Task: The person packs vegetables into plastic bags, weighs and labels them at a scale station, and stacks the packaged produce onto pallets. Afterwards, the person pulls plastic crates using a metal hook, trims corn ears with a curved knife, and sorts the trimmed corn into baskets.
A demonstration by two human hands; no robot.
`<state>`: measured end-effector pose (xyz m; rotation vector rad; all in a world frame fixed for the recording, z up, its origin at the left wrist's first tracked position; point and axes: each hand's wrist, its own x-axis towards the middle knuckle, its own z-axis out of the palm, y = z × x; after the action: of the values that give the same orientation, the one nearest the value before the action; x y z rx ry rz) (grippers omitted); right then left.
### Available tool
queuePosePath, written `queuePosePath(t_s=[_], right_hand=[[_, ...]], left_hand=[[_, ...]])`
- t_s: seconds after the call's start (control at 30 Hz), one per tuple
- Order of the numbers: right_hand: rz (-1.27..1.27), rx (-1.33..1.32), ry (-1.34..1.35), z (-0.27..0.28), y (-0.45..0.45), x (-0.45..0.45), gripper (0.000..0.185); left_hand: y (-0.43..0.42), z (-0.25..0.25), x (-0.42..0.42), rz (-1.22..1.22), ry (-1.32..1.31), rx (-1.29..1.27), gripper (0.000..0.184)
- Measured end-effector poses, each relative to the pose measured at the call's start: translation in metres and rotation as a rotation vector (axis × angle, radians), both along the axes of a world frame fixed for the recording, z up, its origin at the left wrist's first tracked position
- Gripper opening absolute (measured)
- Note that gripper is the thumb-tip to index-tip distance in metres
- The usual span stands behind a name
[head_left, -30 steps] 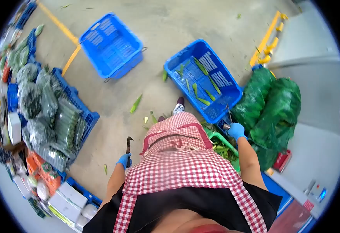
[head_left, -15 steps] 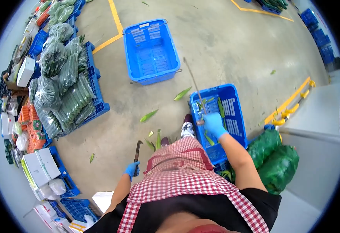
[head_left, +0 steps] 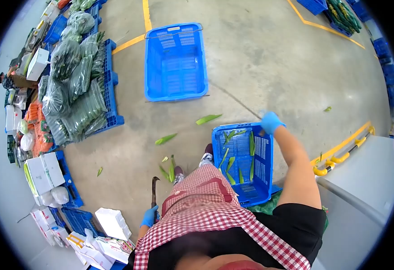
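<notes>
My left hand (head_left: 150, 217), in a blue glove, is closed round the handle of a sickle (head_left: 154, 191) with a curved blade. It hangs low beside my checked apron. My right hand (head_left: 271, 122), also blue-gloved, grips a long thin metal rod (head_left: 235, 97) above the near blue crate (head_left: 269, 180). The rod reaches left toward the far blue crate (head_left: 176, 95); its far end is close to that crate's right side, and I cannot tell whether they touch. Several green corn husk leaves (head_left: 230, 164) lie in the near crate. The far crate looks almost bare inside.
Loose husks (head_left: 165, 139) lie on the concrete floor. At left, bagged green vegetables (head_left: 77, 85) fill a blue pallet (head_left: 111, 90), with white boxes (head_left: 48, 173) nearer. A yellow barrier (head_left: 341, 158) stands at right. A person (head_left: 14, 80) is at the far left.
My right hand has moved up and right, away from the near crate's inside, and the rod has swung to a flatter slant toward the far crate. The view has shifted; the sickle stays in my left hand.
</notes>
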<state>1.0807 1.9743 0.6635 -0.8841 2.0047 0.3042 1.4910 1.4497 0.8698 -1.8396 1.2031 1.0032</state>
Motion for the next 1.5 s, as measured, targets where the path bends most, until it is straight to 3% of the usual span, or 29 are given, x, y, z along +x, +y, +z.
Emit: queuePosePath(t_s=[0.07, 0.1, 0.13, 0.17, 0.23, 0.33, 0.5, 0.53, 0.6, 0.63, 0.83, 0.9, 1.0, 1.1, 1.17, 1.3, 1.5], right_hand=[[-0.248, -0.025, 0.156, 0.021, 0.067, 0.021, 0.041], [-0.244, 0.155, 0.067, 0.011, 0.108, 0.030, 0.026], [-0.485, 0.124, 0.174, 0.021, 0.138, 0.034, 0.020], [-0.721, 0.084, 0.278, 0.040, 0.161, 0.040, 0.016], [-0.901, 0.137, 0.480, 0.060, 0.199, 0.056, 0.016], [-0.870, 0.070, 0.429, 0.092, 0.191, 0.073, 0.015], [-0.608, -0.432, 0.146, 0.093, 0.036, 0.073, 0.016], [-0.527, -0.574, 0.141, 0.054, -0.003, 0.083, 0.022], [-0.396, -0.697, 0.147, 0.050, -0.084, 0.066, 0.030], [-0.354, -0.659, 0.086, 0.011, -0.128, 0.066, 0.023], [-0.373, -0.693, -0.181, 0.009, -0.250, 0.018, 0.023], [-0.354, -0.720, -0.270, 0.024, -0.231, -0.006, 0.024], [-0.239, -0.562, -0.293, 0.021, -0.184, -0.039, 0.028], [-0.150, -0.512, -0.255, 0.023, -0.126, -0.069, 0.027], [-0.231, -0.409, -0.252, 0.020, -0.092, -0.071, 0.024], [-0.109, -0.237, -0.128, 0.011, 0.003, -0.051, 0.020], [-0.406, 0.039, -0.033, -0.001, 0.098, 0.051, 0.018]], left_hand=[[-0.004, -0.014, -0.011, -0.071, 0.004, 0.006, 0.032], [-0.005, -0.027, -0.009, -0.061, 0.028, 0.015, 0.032], [-0.007, -0.036, -0.017, -0.075, 0.045, 0.037, 0.032], [-0.005, -0.041, -0.027, -0.084, 0.062, 0.053, 0.032], [0.005, -0.036, -0.068, -0.142, 0.066, 0.083, 0.033], [0.005, -0.050, -0.097, -0.180, 0.089, 0.040, 0.032], [0.020, -0.043, -0.147, -0.362, 0.089, -0.008, 0.029], [0.025, -0.037, -0.149, -0.386, 0.116, -0.018, 0.029], [0.043, -0.016, -0.155, -0.416, 0.160, -0.050, 0.029], [0.042, -0.008, -0.156, -0.435, 0.182, -0.066, 0.030], [0.026, 0.022, -0.046, -0.244, 0.182, -0.248, 0.031], [0.025, 0.025, 0.000, -0.106, 0.247, -0.332, 0.029], [0.025, 0.023, 0.071, 0.124, 0.073, -0.267, 0.029], [0.035, 0.024, 0.112, 0.159, -0.058, -0.224, 0.030], [0.043, 0.026, 0.121, 0.148, -0.095, -0.210, 0.031], [0.038, 0.019, 0.090, 0.102, -0.047, -0.222, 0.032], [-0.013, 0.008, -0.002, 0.022, 0.158, -0.277, 0.033]])
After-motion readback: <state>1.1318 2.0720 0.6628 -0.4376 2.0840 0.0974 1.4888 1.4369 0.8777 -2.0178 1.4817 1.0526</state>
